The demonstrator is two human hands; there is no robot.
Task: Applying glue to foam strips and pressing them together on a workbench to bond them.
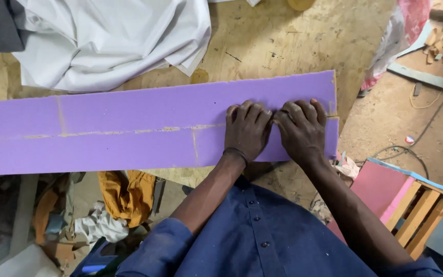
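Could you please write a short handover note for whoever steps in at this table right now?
Left hand: flat, palm down, pressing the purple foam strip near its right end.
Right hand: beside it, also pressing down, fingers curled on the seam.
Foam: two long purple pieces lie edge to edge across the plywood table; a yellowish glue line runs along the joint.
Done: the seam looks closed over most of its length.
Left: the right end shows a small gap.
White cloth lies behind.
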